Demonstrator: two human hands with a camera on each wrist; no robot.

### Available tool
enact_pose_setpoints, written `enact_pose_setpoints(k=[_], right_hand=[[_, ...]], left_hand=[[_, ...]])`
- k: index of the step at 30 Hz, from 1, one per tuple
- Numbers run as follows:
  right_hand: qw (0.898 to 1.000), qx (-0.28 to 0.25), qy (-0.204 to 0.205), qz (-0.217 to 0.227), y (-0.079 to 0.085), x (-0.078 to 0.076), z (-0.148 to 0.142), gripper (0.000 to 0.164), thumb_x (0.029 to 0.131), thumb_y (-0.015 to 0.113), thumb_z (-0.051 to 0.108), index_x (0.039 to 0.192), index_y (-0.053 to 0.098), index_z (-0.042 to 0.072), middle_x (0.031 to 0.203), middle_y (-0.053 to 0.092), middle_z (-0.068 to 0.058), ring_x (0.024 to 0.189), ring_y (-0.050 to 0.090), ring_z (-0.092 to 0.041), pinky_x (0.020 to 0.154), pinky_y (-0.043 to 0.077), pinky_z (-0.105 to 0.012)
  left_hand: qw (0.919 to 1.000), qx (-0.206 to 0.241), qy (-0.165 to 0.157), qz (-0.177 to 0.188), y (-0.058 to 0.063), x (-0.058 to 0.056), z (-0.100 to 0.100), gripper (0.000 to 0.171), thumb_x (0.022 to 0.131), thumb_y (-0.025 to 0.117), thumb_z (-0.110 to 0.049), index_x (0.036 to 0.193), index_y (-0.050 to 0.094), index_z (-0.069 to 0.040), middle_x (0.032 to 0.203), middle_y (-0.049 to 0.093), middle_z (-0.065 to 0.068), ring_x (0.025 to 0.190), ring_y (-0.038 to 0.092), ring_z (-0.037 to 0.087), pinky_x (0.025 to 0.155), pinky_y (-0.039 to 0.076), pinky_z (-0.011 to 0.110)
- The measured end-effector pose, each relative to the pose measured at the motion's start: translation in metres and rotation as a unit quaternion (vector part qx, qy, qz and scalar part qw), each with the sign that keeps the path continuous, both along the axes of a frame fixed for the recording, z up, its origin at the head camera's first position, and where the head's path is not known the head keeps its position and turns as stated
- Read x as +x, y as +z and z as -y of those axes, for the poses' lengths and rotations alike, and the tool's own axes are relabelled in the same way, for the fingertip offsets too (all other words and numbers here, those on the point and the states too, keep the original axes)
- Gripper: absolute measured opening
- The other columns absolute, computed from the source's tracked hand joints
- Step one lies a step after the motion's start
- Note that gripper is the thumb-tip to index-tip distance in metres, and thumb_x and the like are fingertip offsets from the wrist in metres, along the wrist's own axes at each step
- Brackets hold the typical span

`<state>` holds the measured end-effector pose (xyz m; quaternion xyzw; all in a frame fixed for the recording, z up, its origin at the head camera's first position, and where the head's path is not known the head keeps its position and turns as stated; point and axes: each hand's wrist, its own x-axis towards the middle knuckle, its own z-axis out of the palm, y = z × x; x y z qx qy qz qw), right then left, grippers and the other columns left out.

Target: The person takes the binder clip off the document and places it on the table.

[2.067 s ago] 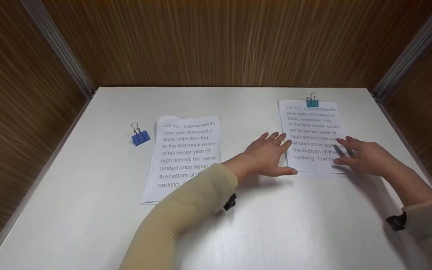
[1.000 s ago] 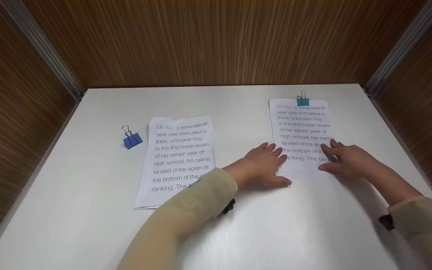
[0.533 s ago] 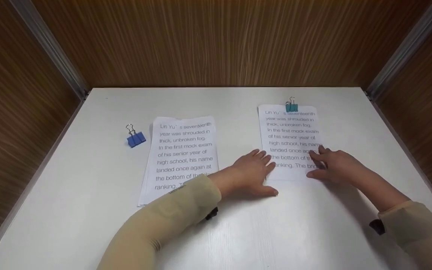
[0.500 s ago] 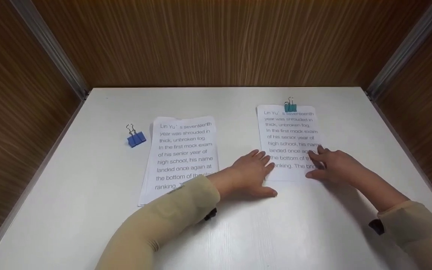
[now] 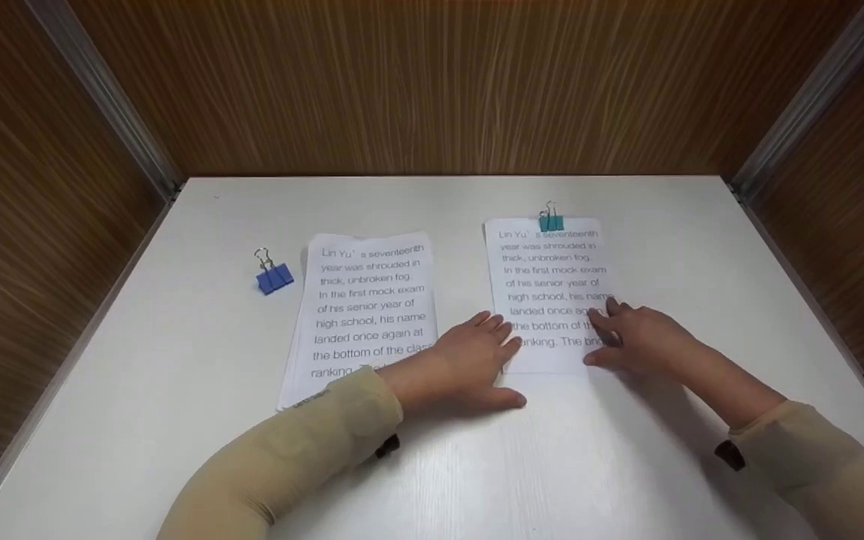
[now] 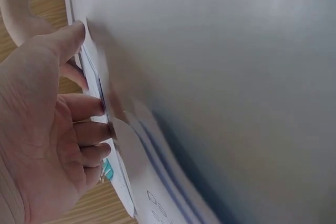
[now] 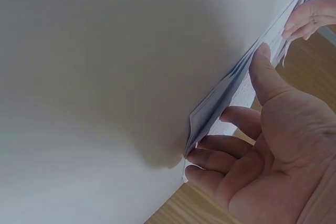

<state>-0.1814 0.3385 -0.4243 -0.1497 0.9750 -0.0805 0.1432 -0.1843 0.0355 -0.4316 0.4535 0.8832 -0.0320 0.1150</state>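
Note:
A stack of printed paper [image 5: 552, 289] lies flat on the table, with a teal binder clip [image 5: 551, 223] on its top edge. My left hand [image 5: 469, 364] is at the stack's lower left side, fingertips against the edge and thumb spread on the table. On the opposite side my right hand [image 5: 642, 341] has its fingers along the lower right edge. In the right wrist view the fingertips touch the slightly fanned sheets [image 7: 223, 100]. Left of this stack lies a second, unclipped paper stack [image 5: 372, 300], partly covered by my left forearm. Beyond it rests a blue binder clip [image 5: 274, 279].
The white table [image 5: 139, 390] is bounded by wood-grain panels at the back [image 5: 432, 90] and both sides. My left sleeve [image 5: 289, 450] crosses low over the near corner of the unclipped stack.
Both hands have slid the clipped stack leftward and slightly nearer, closing the gap to the unclipped stack. The blue clip and the unclipped stack stay in place.

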Motion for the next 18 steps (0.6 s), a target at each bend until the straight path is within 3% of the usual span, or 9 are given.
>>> enact_pose_setpoints(k=[18], right_hand=[[0.999, -0.006, 0.021, -0.032, -0.004, 0.016, 0.032, 0.081, 0.091, 0.084, 0.043, 0.152, 0.054, -0.003, 0.151, 0.044, -0.043, 0.136, 0.049, -0.060, 0.106, 0.047, -0.066]], left_hand=[[0.9998, 0.018, 0.003, 0.005, -0.001, 0.019, 0.031, 0.093, 0.100, 0.048, -0.072, 0.163, 0.041, -0.003, 0.168, 0.036, 0.021, 0.160, 0.026, 0.033, 0.132, 0.009, 0.041]])
